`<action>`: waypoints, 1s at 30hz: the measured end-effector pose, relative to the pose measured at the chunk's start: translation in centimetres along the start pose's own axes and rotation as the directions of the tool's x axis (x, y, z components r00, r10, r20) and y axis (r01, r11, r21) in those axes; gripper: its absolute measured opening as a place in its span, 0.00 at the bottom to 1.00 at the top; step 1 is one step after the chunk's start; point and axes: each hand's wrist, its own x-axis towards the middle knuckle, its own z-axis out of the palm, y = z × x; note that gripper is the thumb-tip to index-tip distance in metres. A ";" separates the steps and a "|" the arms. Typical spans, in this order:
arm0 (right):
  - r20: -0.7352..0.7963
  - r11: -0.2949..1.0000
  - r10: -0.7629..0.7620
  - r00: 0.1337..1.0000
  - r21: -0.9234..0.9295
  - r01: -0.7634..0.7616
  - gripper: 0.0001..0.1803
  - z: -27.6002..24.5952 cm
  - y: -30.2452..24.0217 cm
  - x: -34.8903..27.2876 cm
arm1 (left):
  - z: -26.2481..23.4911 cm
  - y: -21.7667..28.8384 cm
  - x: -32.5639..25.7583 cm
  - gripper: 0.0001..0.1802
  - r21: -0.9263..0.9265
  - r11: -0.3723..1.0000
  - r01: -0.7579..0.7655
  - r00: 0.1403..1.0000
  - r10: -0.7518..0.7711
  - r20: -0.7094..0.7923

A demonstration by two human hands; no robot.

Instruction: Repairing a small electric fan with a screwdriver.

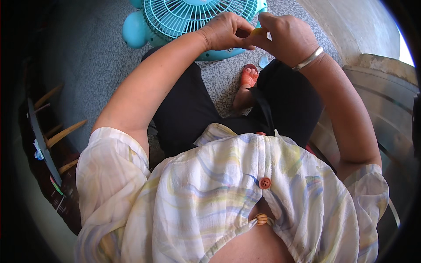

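— Speckled grey floor [103, 83] below. Ahead?
— Turquoise fan [193, 22], just beyond the black trouser legs [289, 94].
— And the left hand [223, 31]?
— Half-curled above the fan's near edge, fingertips right beside a small yellow thing [258, 31]; cannot tell if gripping it too.
— And the right hand [287, 37]?
— Curled nearly closed around that small yellow thing, silver bangle [309, 60] at the wrist.
— Whereabouts, exactly?
— Between both hands, mostly hidden by fingers.

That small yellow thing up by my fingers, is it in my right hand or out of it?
In, apparently: the small yellow thing shows between the fingers of your right hand, partly covered by them.
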 end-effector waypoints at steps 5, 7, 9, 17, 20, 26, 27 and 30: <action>-0.066 0.975 -0.216 0.974 0.029 0.219 0.19 0.4 0.8 0.2 | -0.2 0.2 0.2 0.16 -0.053 0.998 0.040 0.998 -0.038 0.049; -0.040 0.995 -0.095 0.995 -0.006 0.095 0.18 1.1 -0.2 0.2 | -0.3 0.1 0.1 0.15 -0.044 0.999 0.015 0.999 -0.013 0.038; -0.018 0.999 0.015 1.000 -0.040 -0.016 0.17 0.7 -0.8 0.2 | -0.4 0.1 0.0 0.14 -0.036 0.999 0.009 1.000 -0.008 0.026; -0.003 0.995 -0.095 0.995 -0.021 0.095 0.21 0.4 0.2 0.3 | -0.4 0.3 0.1 0.13 -0.055 0.996 0.064 0.997 -0.062 0.045; 0.047 0.996 0.075 0.996 -0.057 -0.073 0.19 0.6 -0.2 0.7 | -0.3 0.2 0.3 0.12 -0.060 0.995 0.083 0.996 -0.080 0.049; -0.034 0.973 -0.229 0.973 0.013 0.230 0.20 0.1 1.0 0.5 | -0.2 -0.1 -0.2 0.13 -0.117 0.993 0.021 1.000 -0.022 -0.004; -0.033 0.974 -0.227 0.973 0.012 0.227 0.20 0.3 0.9 0.5 | -0.2 0.0 -0.1 0.13 -0.100 0.995 0.021 1.000 -0.021 -0.001; -0.025 0.994 -0.109 0.994 -0.006 0.109 0.18 0.3 0.3 0.3 | -0.2 0.2 0.2 0.14 -0.060 0.998 0.020 1.000 -0.019 0.021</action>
